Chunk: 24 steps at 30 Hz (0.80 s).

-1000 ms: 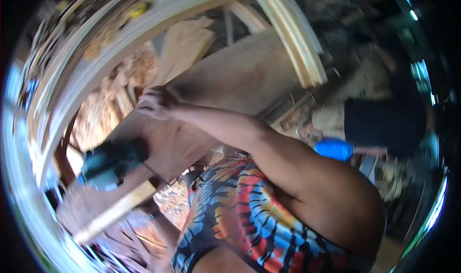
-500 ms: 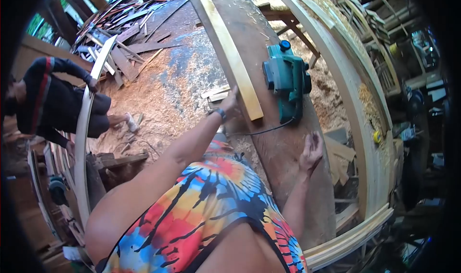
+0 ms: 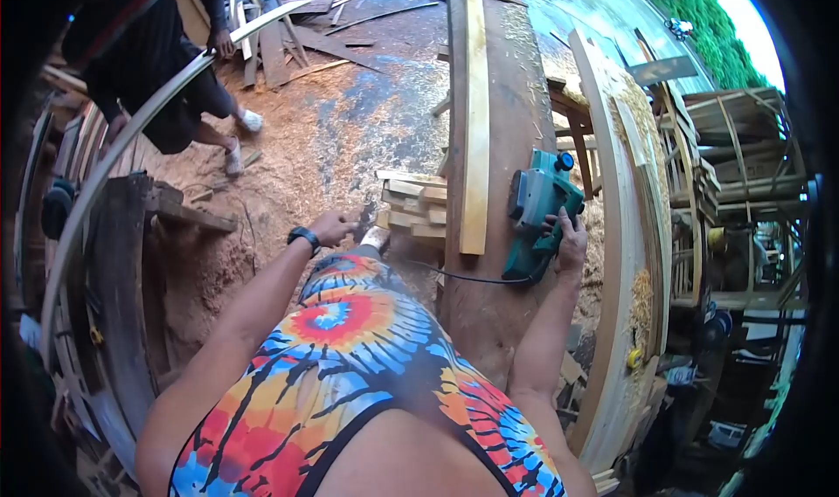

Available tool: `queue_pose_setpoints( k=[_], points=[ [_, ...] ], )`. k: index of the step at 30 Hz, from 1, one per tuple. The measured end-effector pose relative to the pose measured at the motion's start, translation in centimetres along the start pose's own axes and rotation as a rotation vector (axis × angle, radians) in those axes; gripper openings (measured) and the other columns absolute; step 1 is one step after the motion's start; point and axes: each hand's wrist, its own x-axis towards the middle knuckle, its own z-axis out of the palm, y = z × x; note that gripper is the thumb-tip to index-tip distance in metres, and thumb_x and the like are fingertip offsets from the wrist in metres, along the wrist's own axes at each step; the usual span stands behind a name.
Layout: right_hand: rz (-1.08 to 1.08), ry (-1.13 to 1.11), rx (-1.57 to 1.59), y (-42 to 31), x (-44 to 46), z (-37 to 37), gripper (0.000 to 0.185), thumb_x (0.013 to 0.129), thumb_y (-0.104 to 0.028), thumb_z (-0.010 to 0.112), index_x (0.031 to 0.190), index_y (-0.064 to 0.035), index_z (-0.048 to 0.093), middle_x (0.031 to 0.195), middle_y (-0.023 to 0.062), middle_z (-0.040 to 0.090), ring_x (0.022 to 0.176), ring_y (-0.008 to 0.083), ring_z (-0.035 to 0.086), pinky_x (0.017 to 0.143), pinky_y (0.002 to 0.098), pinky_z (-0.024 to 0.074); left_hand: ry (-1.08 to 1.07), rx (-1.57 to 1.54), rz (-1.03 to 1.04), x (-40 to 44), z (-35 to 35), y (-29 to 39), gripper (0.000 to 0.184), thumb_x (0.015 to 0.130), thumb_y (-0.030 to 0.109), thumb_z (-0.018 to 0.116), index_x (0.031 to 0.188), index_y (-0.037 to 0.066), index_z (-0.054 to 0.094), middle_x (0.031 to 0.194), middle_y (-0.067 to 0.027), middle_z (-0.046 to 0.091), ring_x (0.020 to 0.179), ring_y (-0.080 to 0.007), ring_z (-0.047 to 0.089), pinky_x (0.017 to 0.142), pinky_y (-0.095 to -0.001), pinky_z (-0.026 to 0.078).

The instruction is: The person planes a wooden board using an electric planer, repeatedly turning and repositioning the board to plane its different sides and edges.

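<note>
A green electric hand planer (image 3: 535, 209) rests on a broad brown plank (image 3: 502, 148). My right hand (image 3: 570, 242) is at its rear right side, with the fingers curled about the handle. To the planer's left lies a long pale wooden strip (image 3: 474, 130), lengthwise on the plank. My left hand (image 3: 332, 228) is off the plank, low over the shavings, its fingers loosely stretched and nothing visible in them. Beside it is a stack of short wood pieces (image 3: 415, 204). A dark cord (image 3: 472, 277) trails from the planer across the plank towards me.
At the left, a person (image 3: 166, 69) holds a long curved-looking strip (image 3: 131, 130). Scrap wood (image 3: 288, 34) is heaped at the back left. On the right, a long pale beam (image 3: 612, 235) carries shavings and a yellow tape measure (image 3: 634, 358). Sawdust (image 3: 297, 139) covers the ground.
My left hand has come away from the pale strip and moved left. My right hand, earlier apart from the planer, is now on its handle. The view has turned right.
</note>
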Motion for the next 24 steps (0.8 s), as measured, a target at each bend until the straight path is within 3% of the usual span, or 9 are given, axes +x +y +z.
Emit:
queue_pose_setpoints(
  k=[3,4,9,13,14,17,21,23,24],
  points=[
    [0.153,-0.217,0.231,-2.2,0.3,0.4,0.036,0.098,-0.032,0.068,0.119,-0.0038,0.061,0.088,0.0097,0.069,0.072,0.0183,0.068,0.061,0.0296,0.0543,0.027,-0.049,-0.059,-0.9,-0.9,-2.6,0.047,0.095,0.047,0.064,0.104,0.001,0.066,0.085,-0.0072,0.069,0.061,-0.0144,0.065,0.054,-0.0306,0.056],
    [0.162,-0.208,0.200,-2.5,0.6,0.8,0.031,0.097,-0.035,0.068,0.113,-0.0098,0.060,0.080,0.0056,0.065,0.063,0.0150,0.063,0.054,0.0277,0.0507,0.045,-0.066,-0.069,-1.1,-0.9,-3.0,0.045,0.096,0.046,0.064,0.105,0.002,0.066,0.084,-0.0071,0.069,0.061,-0.0142,0.065,0.054,-0.0306,0.056],
    [0.154,0.016,-0.098,-3.8,-0.4,3.5,0.029,0.093,-0.039,0.072,0.090,-0.0133,0.059,0.063,-0.0005,0.052,0.048,0.0130,0.053,0.042,0.0302,0.0445,0.125,-0.170,0.026,-0.9,-0.5,-1.7,0.045,0.092,0.046,0.068,0.095,0.001,0.070,0.076,-0.0067,0.067,0.063,-0.0141,0.064,0.056,-0.0304,0.054],
    [0.212,0.072,0.016,-5.4,-7.7,4.1,0.029,0.094,-0.037,0.072,0.097,-0.0110,0.059,0.064,0.0000,0.052,0.046,0.0127,0.051,0.040,0.0298,0.0429,0.101,-0.090,0.210,-1.7,-0.9,3.2,0.048,0.092,0.048,0.067,0.093,0.001,0.072,0.078,-0.0083,0.069,0.065,-0.0167,0.065,0.061,-0.0325,0.052],
    [0.243,0.097,0.067,-5.5,-9.7,3.9,0.029,0.094,-0.036,0.072,0.098,-0.0103,0.059,0.064,0.0001,0.052,0.046,0.0127,0.051,0.040,0.0297,0.0426,0.142,-0.017,0.248,-1.9,-0.7,4.5,0.050,0.092,0.048,0.067,0.094,-0.001,0.073,0.081,-0.0134,0.071,0.071,-0.0233,0.067,0.067,-0.0362,0.053],
    [0.227,0.129,0.048,-5.6,-16.0,4.5,0.029,0.095,-0.034,0.072,0.101,-0.0085,0.059,0.065,0.0009,0.053,0.045,0.0127,0.050,0.040,0.0294,0.0425,0.118,0.160,0.363,-0.3,0.2,7.3,0.039,0.095,0.039,0.066,0.100,0.000,0.070,0.084,-0.0080,0.071,0.070,-0.0150,0.067,0.066,-0.0327,0.055],
    [0.143,0.058,-0.022,-4.5,-22.2,5.2,0.031,0.095,-0.029,0.071,0.110,-0.0036,0.062,0.067,0.0020,0.053,0.047,0.0121,0.050,0.043,0.0274,0.0411,0.190,0.372,0.631,2.9,2.3,12.0,0.039,0.092,0.037,0.068,0.100,-0.001,0.070,0.085,-0.0177,0.071,0.079,-0.0294,0.068,0.074,-0.0426,0.053],
    [0.187,0.052,-0.048,-4.5,-24.9,5.5,0.033,0.095,-0.028,0.072,0.113,-0.0025,0.062,0.068,0.0011,0.053,0.050,0.0105,0.051,0.045,0.0256,0.0406,0.131,0.437,0.614,3.6,2.8,15.7,0.048,0.089,0.036,0.073,0.119,-0.001,0.065,0.109,-0.0242,0.069,0.098,-0.0380,0.067,0.084,-0.0452,0.053],
    [0.201,0.054,-0.041,-4.3,-26.1,5.6,0.035,0.094,-0.030,0.073,0.112,-0.0020,0.062,0.068,0.0008,0.053,0.050,0.0097,0.051,0.045,0.0252,0.0406,0.204,0.555,0.725,1.8,2.5,18.5,0.052,0.088,0.037,0.071,0.123,0.000,0.062,0.112,-0.0257,0.069,0.104,-0.0416,0.066,0.090,-0.0483,0.052]
  ],
)
